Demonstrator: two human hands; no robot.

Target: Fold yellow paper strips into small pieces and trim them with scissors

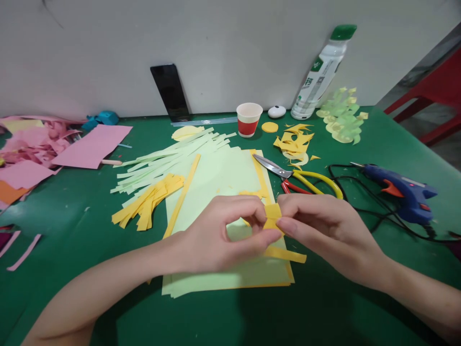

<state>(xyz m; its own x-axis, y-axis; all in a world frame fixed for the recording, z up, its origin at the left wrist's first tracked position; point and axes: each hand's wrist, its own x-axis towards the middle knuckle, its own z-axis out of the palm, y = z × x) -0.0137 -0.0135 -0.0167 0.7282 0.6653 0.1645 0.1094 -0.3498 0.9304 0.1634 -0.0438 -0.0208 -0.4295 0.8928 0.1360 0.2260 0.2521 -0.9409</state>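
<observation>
Between my fingertips is a small folded piece of yellow paper strip (272,211). My left hand (230,230) pinches it from the left and below, thumb pressed along its lower edge. My right hand (320,230) is closed on its right side, thumb and forefinger together. Both hands are raised over a stack of pale green paper sheets (216,182), which has yellow edges showing. A loose yellow strip (288,254) lies across the sheets just below my hands. Part of the folded piece is hidden behind my fingers.
Scissors (298,174) and a blue glue gun (399,185) with its cord lie right. Green strips (173,158) and yellow strips (149,199) lie left, beyond them pink paper (93,146). A paper cup (249,120), yellow scraps (295,142), a bottle (319,77) and a phone (170,91) stand behind.
</observation>
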